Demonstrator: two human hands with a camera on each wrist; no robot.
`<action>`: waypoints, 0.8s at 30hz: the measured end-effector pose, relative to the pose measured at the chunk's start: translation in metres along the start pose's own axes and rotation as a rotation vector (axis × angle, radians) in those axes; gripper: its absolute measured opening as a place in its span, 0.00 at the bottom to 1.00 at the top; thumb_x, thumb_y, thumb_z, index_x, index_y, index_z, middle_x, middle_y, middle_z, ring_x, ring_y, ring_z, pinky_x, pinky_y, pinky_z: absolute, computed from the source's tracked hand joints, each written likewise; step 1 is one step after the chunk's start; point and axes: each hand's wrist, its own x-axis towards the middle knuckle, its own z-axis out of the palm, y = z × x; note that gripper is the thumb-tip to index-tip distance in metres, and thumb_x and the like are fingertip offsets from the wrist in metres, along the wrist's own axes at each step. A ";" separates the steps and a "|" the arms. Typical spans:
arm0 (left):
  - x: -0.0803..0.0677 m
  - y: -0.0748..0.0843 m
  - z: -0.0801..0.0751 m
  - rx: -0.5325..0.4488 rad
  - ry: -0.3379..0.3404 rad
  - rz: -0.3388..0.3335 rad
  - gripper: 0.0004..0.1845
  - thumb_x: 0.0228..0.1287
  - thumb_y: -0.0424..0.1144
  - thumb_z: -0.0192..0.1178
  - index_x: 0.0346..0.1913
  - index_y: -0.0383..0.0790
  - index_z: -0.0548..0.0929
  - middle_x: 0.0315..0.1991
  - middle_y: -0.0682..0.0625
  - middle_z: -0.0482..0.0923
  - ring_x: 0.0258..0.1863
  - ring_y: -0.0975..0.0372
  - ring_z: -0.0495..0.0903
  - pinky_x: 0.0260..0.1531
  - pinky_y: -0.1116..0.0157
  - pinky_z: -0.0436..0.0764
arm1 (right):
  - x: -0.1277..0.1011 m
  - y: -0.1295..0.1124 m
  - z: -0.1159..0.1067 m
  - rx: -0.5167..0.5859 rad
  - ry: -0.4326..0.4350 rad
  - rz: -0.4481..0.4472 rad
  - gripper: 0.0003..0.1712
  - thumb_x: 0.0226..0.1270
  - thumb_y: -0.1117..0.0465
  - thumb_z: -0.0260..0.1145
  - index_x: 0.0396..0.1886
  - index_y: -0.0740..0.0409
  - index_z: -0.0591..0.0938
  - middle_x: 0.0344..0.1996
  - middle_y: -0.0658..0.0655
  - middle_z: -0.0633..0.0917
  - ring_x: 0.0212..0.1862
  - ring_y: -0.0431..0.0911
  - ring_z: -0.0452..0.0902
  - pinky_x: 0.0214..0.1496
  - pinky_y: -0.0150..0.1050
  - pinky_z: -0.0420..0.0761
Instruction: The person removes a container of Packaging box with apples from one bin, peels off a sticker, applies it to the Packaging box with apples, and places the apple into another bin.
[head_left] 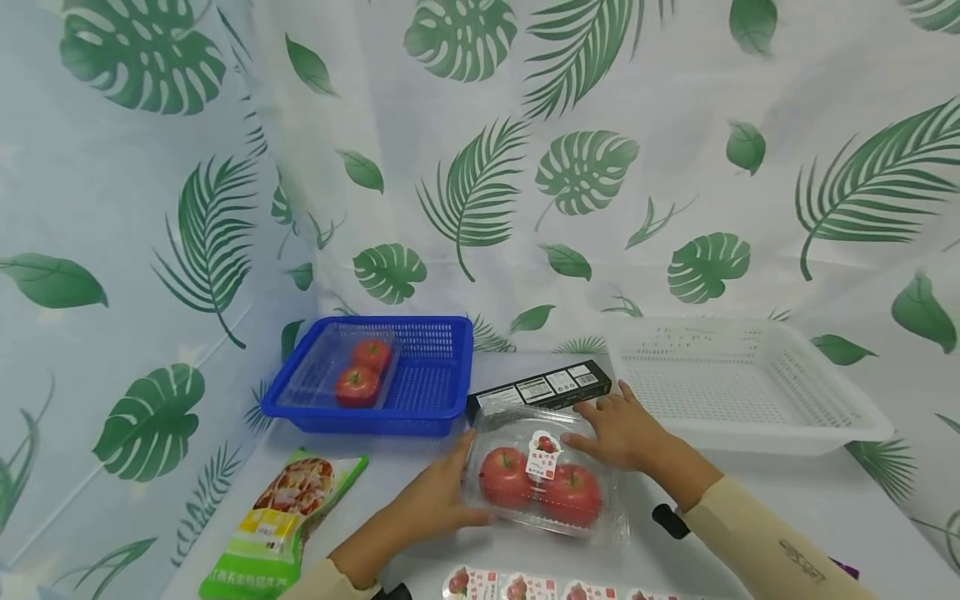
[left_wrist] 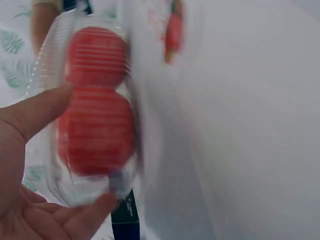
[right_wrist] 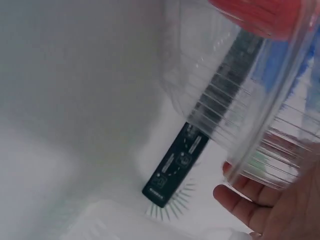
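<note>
A clear plastic clamshell box point(head_left: 517, 429) holds two red apples point(head_left: 572, 497), with a fruit-printed label point(head_left: 543, 455) on its lid. My left hand point(head_left: 431, 496) grips the box's left end; in the left wrist view its thumb point(left_wrist: 47, 107) lies along one side and the fingers reach the bottom corner. At the back right of the box is my right hand point(head_left: 622, 429), its thumb touching the lid beside the label. Its other fingers are spread toward the back; the right wrist view shows fingertips point(right_wrist: 232, 197) by the box's rim.
A blue basket point(head_left: 367, 425) at the back left contains another clear box point(head_left: 322, 358) of apples. A white basket point(head_left: 750, 437) stands at the right. Behind the box lies a long black carton point(head_left: 592, 383). A green food bag point(head_left: 255, 575) lies left; a label strip point(head_left: 528, 586) lies in front.
</note>
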 end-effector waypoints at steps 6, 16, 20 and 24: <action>0.002 0.003 0.003 -0.137 0.000 -0.015 0.71 0.26 0.59 0.73 0.67 0.57 0.29 0.64 0.44 0.57 0.59 0.54 0.63 0.54 0.55 0.66 | -0.011 -0.001 -0.007 0.032 0.115 -0.027 0.41 0.53 0.25 0.42 0.49 0.51 0.77 0.43 0.56 0.78 0.51 0.57 0.69 0.63 0.57 0.43; 0.008 0.011 -0.001 -0.172 -0.023 -0.144 0.69 0.27 0.67 0.68 0.69 0.48 0.36 0.60 0.44 0.61 0.52 0.55 0.69 0.46 0.55 0.73 | -0.016 -0.019 -0.034 0.200 0.023 0.239 0.50 0.44 0.19 0.41 0.52 0.51 0.76 0.41 0.61 0.74 0.34 0.54 0.74 0.32 0.52 0.75; 0.013 0.015 -0.010 -0.380 -0.039 -0.200 0.62 0.36 0.67 0.64 0.69 0.47 0.39 0.39 0.51 0.73 0.29 0.61 0.74 0.25 0.63 0.75 | -0.018 -0.021 -0.050 0.255 -0.007 0.274 0.53 0.42 0.19 0.45 0.58 0.53 0.71 0.43 0.64 0.71 0.30 0.52 0.73 0.26 0.50 0.75; 0.021 0.015 -0.021 -0.702 -0.109 -0.216 0.52 0.48 0.59 0.62 0.68 0.48 0.42 0.26 0.47 0.77 0.22 0.57 0.77 0.24 0.61 0.78 | -0.021 -0.015 -0.061 0.291 -0.033 0.241 0.51 0.46 0.23 0.49 0.60 0.55 0.68 0.46 0.64 0.69 0.34 0.52 0.74 0.32 0.51 0.75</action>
